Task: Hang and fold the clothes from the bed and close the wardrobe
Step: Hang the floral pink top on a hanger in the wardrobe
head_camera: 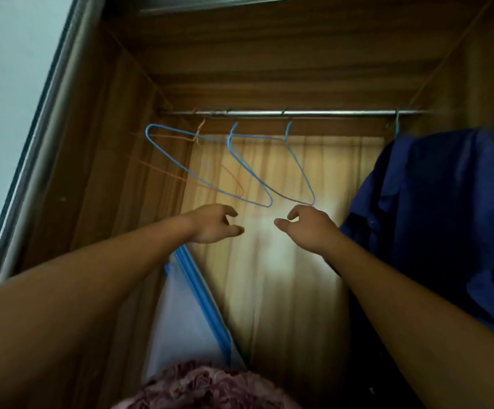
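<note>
I look into an open wooden wardrobe [113, 160]. Its metal rail [269, 113] carries bare wire hangers: blue hangers [248, 169] and a thin orange hanger [198, 134]. A dark blue shirt [434, 219] hangs at the rail's right end. My left hand [213, 224] and my right hand [307, 227] reach in side by side just below the blue hangers. Both have loosely curled fingers and hold nothing. Neither touches a hanger.
The sliding door's metal frame [33, 149] runs down the left side. A pale storage bag with a blue edge [192, 302] stands on the wardrobe floor. A cream curtain-like fabric [284, 261] covers the back. Floral maroon cloth [204, 388] shows at the bottom edge.
</note>
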`<state>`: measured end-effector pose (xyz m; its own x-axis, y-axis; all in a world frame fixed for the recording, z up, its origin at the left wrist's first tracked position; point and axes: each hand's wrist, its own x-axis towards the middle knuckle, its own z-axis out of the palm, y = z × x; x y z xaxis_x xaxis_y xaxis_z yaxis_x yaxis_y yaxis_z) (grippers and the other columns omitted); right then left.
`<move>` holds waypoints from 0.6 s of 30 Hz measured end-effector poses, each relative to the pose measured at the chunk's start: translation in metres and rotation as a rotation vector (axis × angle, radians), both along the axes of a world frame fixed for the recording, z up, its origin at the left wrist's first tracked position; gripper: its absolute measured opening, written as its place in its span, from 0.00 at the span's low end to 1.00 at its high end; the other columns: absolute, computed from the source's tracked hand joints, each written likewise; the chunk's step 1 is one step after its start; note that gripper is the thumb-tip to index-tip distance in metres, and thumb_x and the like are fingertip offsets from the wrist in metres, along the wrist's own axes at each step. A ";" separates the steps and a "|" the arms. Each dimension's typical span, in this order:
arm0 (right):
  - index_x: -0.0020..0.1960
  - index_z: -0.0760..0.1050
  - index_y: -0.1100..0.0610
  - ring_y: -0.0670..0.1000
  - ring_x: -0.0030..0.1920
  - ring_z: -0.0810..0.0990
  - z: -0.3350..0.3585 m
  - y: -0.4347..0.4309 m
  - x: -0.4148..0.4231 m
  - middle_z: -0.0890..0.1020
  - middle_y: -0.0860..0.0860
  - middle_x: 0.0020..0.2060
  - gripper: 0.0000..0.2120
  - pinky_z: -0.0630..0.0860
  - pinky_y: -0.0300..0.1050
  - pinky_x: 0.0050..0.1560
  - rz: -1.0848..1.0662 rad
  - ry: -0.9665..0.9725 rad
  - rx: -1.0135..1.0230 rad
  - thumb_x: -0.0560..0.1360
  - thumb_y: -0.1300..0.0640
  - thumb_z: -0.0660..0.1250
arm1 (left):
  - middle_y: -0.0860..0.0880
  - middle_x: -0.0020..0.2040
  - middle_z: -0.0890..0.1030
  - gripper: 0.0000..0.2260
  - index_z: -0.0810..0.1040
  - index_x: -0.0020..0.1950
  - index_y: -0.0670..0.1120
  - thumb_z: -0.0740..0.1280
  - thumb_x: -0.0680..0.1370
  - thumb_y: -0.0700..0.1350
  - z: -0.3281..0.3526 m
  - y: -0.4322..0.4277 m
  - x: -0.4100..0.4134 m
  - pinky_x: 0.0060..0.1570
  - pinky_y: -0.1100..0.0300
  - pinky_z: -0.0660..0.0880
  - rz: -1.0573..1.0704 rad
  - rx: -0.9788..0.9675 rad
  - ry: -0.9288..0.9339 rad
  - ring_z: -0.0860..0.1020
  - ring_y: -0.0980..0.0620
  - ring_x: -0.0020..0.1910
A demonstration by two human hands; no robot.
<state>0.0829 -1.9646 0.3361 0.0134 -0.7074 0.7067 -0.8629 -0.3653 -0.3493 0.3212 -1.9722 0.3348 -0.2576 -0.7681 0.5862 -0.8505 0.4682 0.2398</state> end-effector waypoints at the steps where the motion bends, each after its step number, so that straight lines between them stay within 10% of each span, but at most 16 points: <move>1: 0.62 0.76 0.51 0.55 0.58 0.78 0.010 0.005 -0.001 0.80 0.52 0.60 0.25 0.72 0.46 0.51 -0.018 -0.003 -0.026 0.75 0.35 0.66 | 0.47 0.61 0.81 0.30 0.69 0.75 0.45 0.68 0.78 0.59 0.012 0.008 0.001 0.54 0.59 0.74 -0.020 -0.025 0.046 0.80 0.46 0.58; 9: 0.60 0.76 0.52 0.56 0.57 0.78 0.023 0.014 -0.005 0.80 0.54 0.61 0.22 0.73 0.47 0.52 -0.041 0.003 -0.104 0.76 0.37 0.66 | 0.47 0.62 0.76 0.34 0.64 0.76 0.51 0.71 0.75 0.62 0.080 0.050 0.009 0.40 0.53 0.83 -0.395 -0.074 0.700 0.78 0.49 0.59; 18: 0.57 0.76 0.51 0.53 0.47 0.81 0.004 0.023 -0.016 0.83 0.50 0.45 0.17 0.77 0.48 0.51 -0.091 -0.010 -0.092 0.77 0.39 0.64 | 0.39 0.47 0.77 0.11 0.74 0.59 0.38 0.54 0.83 0.31 0.117 0.041 -0.022 0.29 0.62 0.79 -0.417 -0.154 0.872 0.78 0.49 0.37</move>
